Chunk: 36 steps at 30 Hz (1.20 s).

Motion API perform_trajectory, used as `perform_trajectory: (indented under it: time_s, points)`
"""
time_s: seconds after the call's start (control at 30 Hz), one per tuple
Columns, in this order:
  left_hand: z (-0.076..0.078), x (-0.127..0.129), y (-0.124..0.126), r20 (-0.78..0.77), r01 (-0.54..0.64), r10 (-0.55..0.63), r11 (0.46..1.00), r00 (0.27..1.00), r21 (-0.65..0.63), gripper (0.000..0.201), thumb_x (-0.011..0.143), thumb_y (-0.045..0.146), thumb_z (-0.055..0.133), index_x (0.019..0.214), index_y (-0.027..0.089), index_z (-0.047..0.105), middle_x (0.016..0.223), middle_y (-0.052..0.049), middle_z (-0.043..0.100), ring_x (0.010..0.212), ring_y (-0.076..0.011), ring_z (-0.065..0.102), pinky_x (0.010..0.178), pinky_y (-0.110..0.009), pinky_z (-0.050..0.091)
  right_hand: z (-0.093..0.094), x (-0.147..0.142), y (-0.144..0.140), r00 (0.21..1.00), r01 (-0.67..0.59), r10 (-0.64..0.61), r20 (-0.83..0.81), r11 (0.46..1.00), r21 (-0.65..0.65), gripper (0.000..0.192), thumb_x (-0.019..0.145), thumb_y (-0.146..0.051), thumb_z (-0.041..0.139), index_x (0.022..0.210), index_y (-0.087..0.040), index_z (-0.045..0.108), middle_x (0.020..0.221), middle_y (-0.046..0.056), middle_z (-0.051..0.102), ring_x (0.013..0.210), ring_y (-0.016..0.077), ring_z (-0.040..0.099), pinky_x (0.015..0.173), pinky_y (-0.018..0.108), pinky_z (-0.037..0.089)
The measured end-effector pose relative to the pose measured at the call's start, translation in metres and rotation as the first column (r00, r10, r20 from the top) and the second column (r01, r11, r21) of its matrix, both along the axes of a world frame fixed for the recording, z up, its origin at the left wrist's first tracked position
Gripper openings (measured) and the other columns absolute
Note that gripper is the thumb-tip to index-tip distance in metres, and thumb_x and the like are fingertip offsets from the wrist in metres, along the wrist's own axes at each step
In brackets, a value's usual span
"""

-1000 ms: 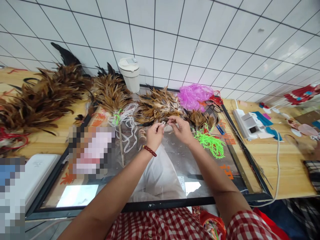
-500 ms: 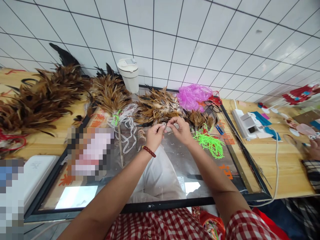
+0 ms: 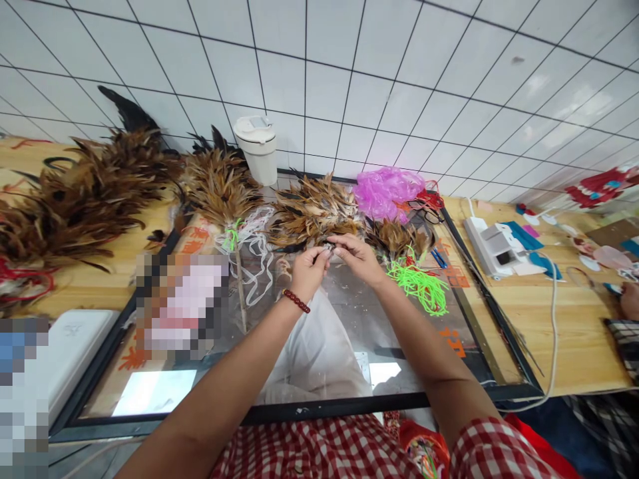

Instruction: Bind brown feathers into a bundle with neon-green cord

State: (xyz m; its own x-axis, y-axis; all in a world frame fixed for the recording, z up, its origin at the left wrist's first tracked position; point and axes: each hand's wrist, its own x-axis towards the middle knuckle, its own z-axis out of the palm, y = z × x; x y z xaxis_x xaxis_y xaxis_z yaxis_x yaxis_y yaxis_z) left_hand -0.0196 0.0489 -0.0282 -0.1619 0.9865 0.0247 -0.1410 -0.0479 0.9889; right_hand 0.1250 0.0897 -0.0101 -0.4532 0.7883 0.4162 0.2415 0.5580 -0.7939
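My left hand (image 3: 308,267), with a dark red bead bracelet (image 3: 296,301) at the wrist, is closed in a pinch over the glass tabletop (image 3: 344,313). My right hand (image 3: 360,261) meets it, thumb and fingers pinched at the same spot. Between the fingertips is a small greyish bit, too small to name. Just beyond both hands lies a heap of brown feathers (image 3: 314,209). A smaller feather bunch (image 3: 397,236) rests right of my right hand, beside bright green cords (image 3: 419,286).
Left stand a feather bunch on a stick (image 3: 219,183) and a long pile of feathers (image 3: 74,199). A white cup (image 3: 257,150) is by the tiled wall. Pink plastic (image 3: 387,189), white strips (image 3: 259,259) and a power strip (image 3: 479,246) lie around. Another person's hand (image 3: 630,301) shows far right.
My right hand's fingers have stretched forward and over towards the left fingertips. My left hand stays nearly in place. At the far right, the other person's hand has shifted slightly.
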Motion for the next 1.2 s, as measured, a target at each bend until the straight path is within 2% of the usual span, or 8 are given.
perform_trajectory:
  time_s: [0.2, 0.4, 0.6, 0.73, 0.87, 0.97, 1.07, 1.2]
  points:
    - [-0.0014, 0.0, -0.0007, 0.051, 0.081, -0.081, 0.997, 0.995, 0.003, 0.03, 0.074, 0.042, 0.066, 0.063, 0.015, 0.06, 0.052, 0.003, 0.053, 0.041, -0.0048, 0.042, 0.042, -0.019, 0.032, -0.0028, 0.0025, 0.0005, 0.993, -0.091, 0.08, -0.088, 0.989, -0.118, 0.04, 0.084, -0.048, 0.061, 0.115, -0.024, 0.067, 0.084, 0.002, 0.056, 0.082, 0.0151, 0.055, 0.08, 0.032, 0.049]
    - [0.0007, 0.001, -0.0016, 0.126, 0.147, -0.142, 0.989, 0.982, -0.033, 0.032, 0.07, 0.045, 0.07, 0.063, 0.015, 0.06, 0.05, 0.003, 0.052, 0.04, -0.0046, 0.042, 0.039, -0.018, 0.031, -0.0034, 0.0037, 0.0013, 0.988, -0.052, 0.025, -0.153, 0.983, -0.175, 0.031, 0.08, -0.049, 0.065, 0.093, -0.023, 0.074, 0.087, 0.004, 0.063, 0.085, 0.0158, 0.06, 0.084, 0.034, 0.049]
    - [0.0044, 0.0009, -0.0036, 0.157, 0.227, -0.216, 0.972, 0.964, -0.055, 0.036, 0.068, 0.047, 0.072, 0.063, 0.014, 0.06, 0.051, 0.003, 0.051, 0.04, -0.0041, 0.041, 0.038, -0.018, 0.029, -0.0047, 0.0042, 0.0017, 0.963, -0.164, 0.097, -0.251, 0.951, -0.263, 0.027, 0.081, -0.045, 0.066, 0.097, -0.024, 0.072, 0.088, 0.002, 0.06, 0.075, 0.0127, 0.058, 0.071, 0.03, 0.051]
    - [0.0055, 0.0015, -0.0048, 0.157, 0.271, -0.262, 0.962, 0.952, -0.039, 0.038, 0.069, 0.05, 0.071, 0.067, 0.014, 0.058, 0.054, 0.003, 0.053, 0.041, -0.0042, 0.043, 0.039, -0.018, 0.028, -0.002, 0.0032, 0.0014, 0.968, -0.143, 0.088, -0.237, 0.964, -0.226, 0.028, 0.083, -0.047, 0.063, 0.079, -0.02, 0.069, 0.082, 0.002, 0.058, 0.072, 0.0126, 0.056, 0.07, 0.029, 0.049]
    - [0.0038, 0.0029, -0.0043, 0.148, 0.276, -0.269, 0.961, 0.952, -0.029, 0.04, 0.072, 0.054, 0.067, 0.068, 0.015, 0.058, 0.052, 0.005, 0.047, 0.04, -0.0043, 0.041, 0.038, -0.018, 0.027, -0.0008, 0.0015, 0.0014, 0.985, -0.067, 0.04, -0.169, 0.985, -0.16, 0.029, 0.085, -0.046, 0.061, 0.076, -0.02, 0.067, 0.075, 0.002, 0.057, 0.072, 0.0133, 0.055, 0.072, 0.03, 0.048]
    - [0.0018, 0.0039, -0.0025, 0.181, 0.186, -0.176, 0.982, 0.968, -0.039, 0.038, 0.071, 0.051, 0.069, 0.069, 0.014, 0.061, 0.051, 0.005, 0.043, 0.04, -0.0038, 0.039, 0.038, -0.018, 0.028, -0.0008, 0.0004, -0.0006, 0.991, -0.025, 0.017, -0.131, 0.998, -0.057, 0.026, 0.09, -0.042, 0.055, 0.093, -0.022, 0.071, 0.085, 0.004, 0.062, 0.085, 0.0155, 0.058, 0.083, 0.033, 0.047]
    - [0.0006, 0.0048, -0.0003, 0.233, 0.128, -0.115, 0.991, 0.966, -0.04, 0.038, 0.069, 0.05, 0.071, 0.068, 0.014, 0.06, 0.052, 0.005, 0.043, 0.041, -0.0037, 0.037, 0.038, -0.018, 0.028, -0.0006, 0.0003, -0.0041, 0.996, -0.049, 0.052, -0.071, 0.998, 0.045, 0.031, 0.093, -0.04, 0.049, 0.113, -0.025, 0.068, 0.103, 0.007, 0.062, 0.102, 0.0171, 0.057, 0.094, 0.036, 0.045]
    - [-0.0001, 0.0045, 0.0009, 0.23, 0.067, -0.06, 0.997, 0.971, -0.024, 0.037, 0.071, 0.05, 0.069, 0.068, 0.014, 0.06, 0.052, 0.005, 0.044, 0.041, -0.004, 0.037, 0.039, -0.019, 0.028, -0.0006, 0.0015, -0.0066, 0.995, -0.095, 0.095, -0.002, 0.992, 0.079, 0.037, 0.094, -0.043, 0.046, 0.122, -0.027, 0.064, 0.113, 0.008, 0.061, 0.109, 0.0184, 0.056, 0.097, 0.039, 0.045]
